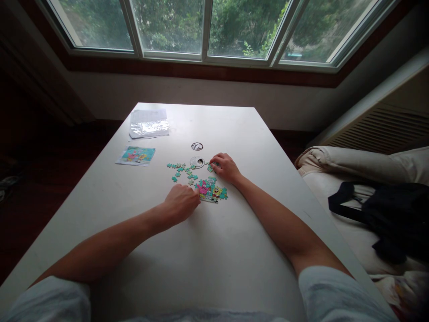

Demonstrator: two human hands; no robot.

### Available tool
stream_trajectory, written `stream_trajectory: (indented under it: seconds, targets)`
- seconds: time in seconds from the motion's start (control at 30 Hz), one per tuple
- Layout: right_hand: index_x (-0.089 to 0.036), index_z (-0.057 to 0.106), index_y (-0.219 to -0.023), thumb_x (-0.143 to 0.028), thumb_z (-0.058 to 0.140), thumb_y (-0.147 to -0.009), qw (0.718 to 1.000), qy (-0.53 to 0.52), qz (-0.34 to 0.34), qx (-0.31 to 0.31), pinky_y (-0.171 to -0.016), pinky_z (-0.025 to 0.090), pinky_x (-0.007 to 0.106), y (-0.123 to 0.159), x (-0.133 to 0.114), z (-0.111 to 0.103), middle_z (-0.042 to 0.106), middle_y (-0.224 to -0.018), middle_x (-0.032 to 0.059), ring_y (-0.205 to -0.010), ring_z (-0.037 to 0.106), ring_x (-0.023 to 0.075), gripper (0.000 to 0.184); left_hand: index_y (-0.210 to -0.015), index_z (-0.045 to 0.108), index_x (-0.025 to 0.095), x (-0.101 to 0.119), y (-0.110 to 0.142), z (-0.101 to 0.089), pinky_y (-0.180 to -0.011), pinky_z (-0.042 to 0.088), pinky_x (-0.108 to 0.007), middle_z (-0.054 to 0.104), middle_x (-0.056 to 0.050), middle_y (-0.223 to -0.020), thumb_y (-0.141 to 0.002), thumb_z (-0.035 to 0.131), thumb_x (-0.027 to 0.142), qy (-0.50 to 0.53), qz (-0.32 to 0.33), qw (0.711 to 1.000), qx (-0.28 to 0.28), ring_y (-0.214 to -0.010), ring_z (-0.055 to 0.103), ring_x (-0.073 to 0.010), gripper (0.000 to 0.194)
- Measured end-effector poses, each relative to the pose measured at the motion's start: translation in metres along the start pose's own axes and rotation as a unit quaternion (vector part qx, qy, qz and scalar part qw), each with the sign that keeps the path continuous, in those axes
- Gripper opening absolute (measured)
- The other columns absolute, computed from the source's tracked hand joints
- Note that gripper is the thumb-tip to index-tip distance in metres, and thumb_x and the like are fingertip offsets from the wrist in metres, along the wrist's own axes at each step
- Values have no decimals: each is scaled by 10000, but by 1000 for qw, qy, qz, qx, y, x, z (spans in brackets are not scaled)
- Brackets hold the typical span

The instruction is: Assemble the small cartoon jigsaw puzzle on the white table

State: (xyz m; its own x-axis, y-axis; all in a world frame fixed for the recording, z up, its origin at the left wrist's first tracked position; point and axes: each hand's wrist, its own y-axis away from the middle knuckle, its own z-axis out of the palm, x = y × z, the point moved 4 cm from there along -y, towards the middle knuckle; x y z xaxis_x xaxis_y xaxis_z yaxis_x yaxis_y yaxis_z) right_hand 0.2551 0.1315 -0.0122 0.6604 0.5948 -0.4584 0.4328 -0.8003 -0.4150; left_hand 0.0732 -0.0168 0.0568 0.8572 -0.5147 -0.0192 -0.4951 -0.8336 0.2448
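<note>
A partly joined jigsaw puzzle (pixel 211 189) with cartoon figures in pink, yellow and teal lies flat on the white table. My left hand (pixel 182 202) is closed at its left edge, fingertips touching or very near it; whatever they may grip is hidden. Beyond the joined part, my right hand (pixel 225 167) rests with bent fingers and the thumb apart, over a few loose teal puzzle pieces (pixel 210 168). More loose puzzle pieces (pixel 178 172) are scattered left of the joined part, past my left hand.
Past the pieces lie a ring-shaped disc (pixel 197 162) and a small round item (pixel 197 146). A picture sheet (pixel 137 155) of the same cartoon lies left, near papers with a shiny clear bag (pixel 149 124). A dark bag (pixel 395 214) rests on the pale sofa (pixel 321 188) at right.
</note>
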Motion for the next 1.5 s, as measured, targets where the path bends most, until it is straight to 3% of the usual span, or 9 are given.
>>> stream_trajectory:
  seconds: [0.3,0.43,0.8,0.93,1.03,1.23,1.37,1.5]
  targets:
    - [-265,740,-990,-279,623,-915,1000,0,0,-2,-965,455,441,0,0,0,675,-1083,63,-1057,567,262,140,-1363,524,110,-4,-4,3,-730,504,-354,740,-180,-881,-980,488,351,-5,-8,999,-34,-882,730,-316,454]
    - [-263,741,-986,-280,619,-915,1000,0,2,-5,-966,452,441,0,-1,-1,677,-1081,65,-1056,565,262,142,-1393,497,103,-8,-6,4,-727,509,-371,739,-183,-908,-975,461,346,0,-7,1000,-31,-891,727,-329,485]
    - [-261,742,-988,-269,615,-911,1000,0,7,-8,-973,454,448,0,-3,-1,676,-1083,69,-1059,567,264,149,-1246,584,101,-2,-5,7,-676,484,-361,732,-171,-857,-959,474,356,23,-16,1000,-12,-809,720,-324,399]
    - [-265,742,-993,-276,612,-914,1000,2,7,-8,-977,455,452,0,-3,-2,676,-1082,67,-1060,566,265,152,-1041,689,153,-4,-8,5,-691,476,-348,737,-164,-864,-976,455,403,37,-21,999,14,-805,720,-301,349]
    - [-265,742,-988,-278,613,-915,1000,4,5,-6,-975,456,448,0,-4,-2,678,-1074,66,-1055,568,263,149,-933,728,181,-18,-16,3,-706,471,-349,735,-152,-847,-1011,375,430,37,-39,997,62,-812,717,-295,439]
    - [-258,739,-980,-277,614,-917,1000,-1,4,-6,-971,454,440,1,-4,-2,678,-1077,66,-1055,569,258,142,-1194,703,271,-72,-42,12,-751,467,-320,754,-94,-1040,-971,477,323,69,-103,981,147,-941,706,-267,322]
    - [-257,740,-978,-273,616,-917,1000,-1,3,-5,-969,456,439,1,-3,-2,680,-1079,66,-1056,571,258,139,-1214,701,325,-92,-52,21,-756,459,-287,756,-37,-1039,-930,535,291,122,-80,977,157,-937,692,-236,331]
    - [-260,740,-988,-275,615,-918,1000,0,1,-7,-968,458,437,0,-3,-2,680,-1075,66,-1054,571,259,144,-1174,721,322,-96,-55,25,-736,441,-268,744,-18,-908,-898,562,285,151,-70,975,150,-857,676,-211,321]
